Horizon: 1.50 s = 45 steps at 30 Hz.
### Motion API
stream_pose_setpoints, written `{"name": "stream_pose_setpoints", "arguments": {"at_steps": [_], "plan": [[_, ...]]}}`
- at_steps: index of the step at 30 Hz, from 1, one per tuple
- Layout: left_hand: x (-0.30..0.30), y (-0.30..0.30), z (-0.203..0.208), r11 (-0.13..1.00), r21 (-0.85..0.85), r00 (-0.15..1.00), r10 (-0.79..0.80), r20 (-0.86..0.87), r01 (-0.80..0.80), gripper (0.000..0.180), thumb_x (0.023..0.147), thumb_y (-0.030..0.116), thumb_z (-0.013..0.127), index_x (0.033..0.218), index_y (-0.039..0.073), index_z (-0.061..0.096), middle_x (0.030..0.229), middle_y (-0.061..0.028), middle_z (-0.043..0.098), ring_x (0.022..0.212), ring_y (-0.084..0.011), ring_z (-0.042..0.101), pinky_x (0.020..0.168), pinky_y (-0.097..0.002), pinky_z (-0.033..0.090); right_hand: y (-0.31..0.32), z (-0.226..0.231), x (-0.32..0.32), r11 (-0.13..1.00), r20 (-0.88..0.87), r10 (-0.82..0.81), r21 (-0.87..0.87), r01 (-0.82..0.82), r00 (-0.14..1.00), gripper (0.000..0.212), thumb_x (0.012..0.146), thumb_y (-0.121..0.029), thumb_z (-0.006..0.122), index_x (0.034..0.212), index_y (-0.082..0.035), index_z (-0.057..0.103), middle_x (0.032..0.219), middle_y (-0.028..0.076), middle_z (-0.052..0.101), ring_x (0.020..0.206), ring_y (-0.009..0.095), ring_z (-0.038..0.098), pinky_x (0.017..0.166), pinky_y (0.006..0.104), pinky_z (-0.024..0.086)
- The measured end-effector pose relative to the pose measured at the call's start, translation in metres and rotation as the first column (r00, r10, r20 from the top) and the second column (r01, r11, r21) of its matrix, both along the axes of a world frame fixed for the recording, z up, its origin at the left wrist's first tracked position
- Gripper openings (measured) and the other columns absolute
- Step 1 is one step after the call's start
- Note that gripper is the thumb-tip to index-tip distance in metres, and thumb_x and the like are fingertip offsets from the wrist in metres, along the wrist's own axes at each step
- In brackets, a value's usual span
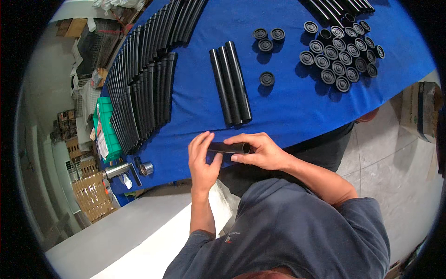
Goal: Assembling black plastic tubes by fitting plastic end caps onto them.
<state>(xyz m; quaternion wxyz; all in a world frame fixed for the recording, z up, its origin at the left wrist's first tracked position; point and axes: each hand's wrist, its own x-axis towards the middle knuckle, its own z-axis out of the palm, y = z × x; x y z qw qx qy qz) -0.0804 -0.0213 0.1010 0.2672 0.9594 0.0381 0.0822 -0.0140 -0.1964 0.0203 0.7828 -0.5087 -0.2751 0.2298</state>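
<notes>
A short-looking black tube (pixel 230 148) is held level at the near edge of the bench (pixel 195 100), in front of the person's chest, its hollow end turned to the right. The left hand (pixel 204 158) grasps its left end, fingers on the far side and thumb on the near side. The right hand (pixel 261 151) grasps it near the hollow end, likewise between fingers and thumb (how firmly either hand presses, one cannot tell).

Just beyond the hands, three black tubes (pixel 231 83) lie side by side on the blue cloth that covers the bench. To their right sit a single round black cap (pixel 266 78) and, farther off, three more caps (pixel 265 45) close together. A larger group of caps (pixel 345 57) stands farther right, near some black tubes at the far edge of view.

On the left, long rows of black tubes (pixel 151 93) lie close together, with a green bin (pixel 108 132) beside them. A shiny metal ring (pixel 147 168) rests nearer the person. A box (pixel 416 109) stands on the floor at right.
</notes>
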Motion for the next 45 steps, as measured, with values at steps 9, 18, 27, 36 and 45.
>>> {"name": "stream_pose_setpoints", "arguments": {"at_steps": [9,18,27,36,45], "plan": [[-0.033,-0.001,-0.031,0.097,-0.914,0.912,-0.082,-0.402,-0.394,0.027,0.096,0.022,0.062,0.104,-0.004,0.060,0.099,-0.0187,0.068,0.089,-0.0282,0.070,0.082,-0.0380,0.058,-0.004,0.008,0.001,0.990,-0.267,0.111,-0.056,-0.131,0.957,0.042,0.089,-0.015,0.072,0.127,-0.003,0.058,0.078,0.003,0.068,0.067,0.006,0.062,0.058,0.0248,0.050],[-0.024,0.003,-0.059,-0.540,-0.805,0.947,0.048,-0.318,-0.244,0.040,0.095,0.015,0.063,0.131,0.002,0.053,0.129,-0.0155,0.061,0.126,-0.0272,0.053,0.108,-0.0442,0.045,-0.002,-0.002,-0.002,0.991,-0.120,0.064,-0.110,-0.078,0.991,0.043,0.085,-0.017,0.078,0.122,-0.002,0.059,0.100,0.006,0.071,0.081,0.009,0.063,0.071,0.0268,0.051],[-0.030,-0.008,-0.058,-0.594,-0.780,0.956,0.058,-0.288,-0.199,0.031,0.096,0.019,0.062,0.119,-0.002,0.060,0.122,-0.0151,0.065,0.120,-0.0275,0.059,0.108,-0.0440,0.045,-0.002,0.009,0.002,0.988,-0.222,0.092,-0.098,-0.116,0.971,0.041,0.087,-0.017,0.075,0.123,-0.003,0.060,0.077,0.007,0.068,0.066,0.009,0.063,0.060,0.0265,0.050],[-0.033,-0.008,-0.070,-0.667,-0.727,0.943,0.113,-0.312,-0.161,0.028,0.095,0.015,0.063,0.121,0.004,0.062,0.128,-0.0120,0.062,0.124,-0.0257,0.056,0.107,-0.0417,0.046,0.001,0.017,0.000,0.998,-0.239,-0.016,-0.064,0.001,0.971,0.035,0.087,-0.015,0.075,0.118,-0.002,0.062,0.075,0.003,0.068,0.066,0.006,0.061,0.058,0.0260,0.050],[-0.026,-0.025,-0.054,-0.559,-0.804,0.947,0.100,-0.306,-0.201,0.031,0.092,0.015,0.067,0.122,0.007,0.063,0.125,-0.0115,0.064,0.120,-0.0239,0.059,0.104,-0.0382,0.048,-0.003,0.011,0.003,0.980,-0.174,0.062,-0.174,-0.093,0.983,0.039,0.087,-0.011,0.074,0.123,-0.003,0.061,0.085,0.001,0.068,0.072,0.004,0.059,0.062,0.0248,0.048]]}}
